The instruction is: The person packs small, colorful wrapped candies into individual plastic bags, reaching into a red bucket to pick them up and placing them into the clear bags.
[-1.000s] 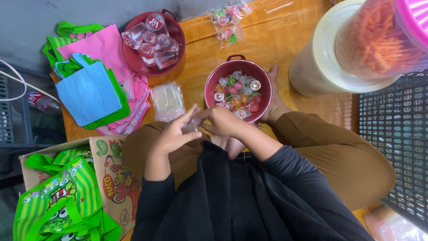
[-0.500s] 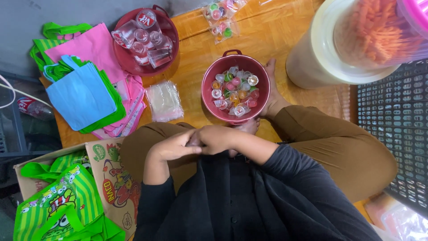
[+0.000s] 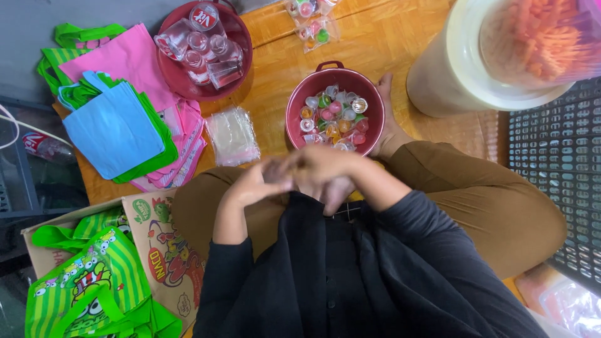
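My left hand (image 3: 250, 183) and my right hand (image 3: 320, 170) are pressed together over my lap, blurred by motion. Whether anything is between the fingers cannot be made out. Just beyond them stands a maroon bowl (image 3: 294, 119) holding several small jelly cups in mixed colours. A flat stack of clear plastic bags (image 3: 231, 134) lies on the wooden floor to the left of the bowl, close to my left hand.
A red basin (image 3: 241, 56) holds clear plastic cups. Pink, blue and green cloth bags (image 3: 119, 119) are piled at the left. A cardboard box (image 3: 163, 250) with green striped bags is at the lower left. A large cream tub (image 3: 463, 75) and a black grid crate (image 3: 557, 175) stand at the right. Filled jelly packets (image 3: 310, 25) lie at the top.
Both hands have drawn back from the bowl's edge toward my body and closed together. The view has shifted slightly.
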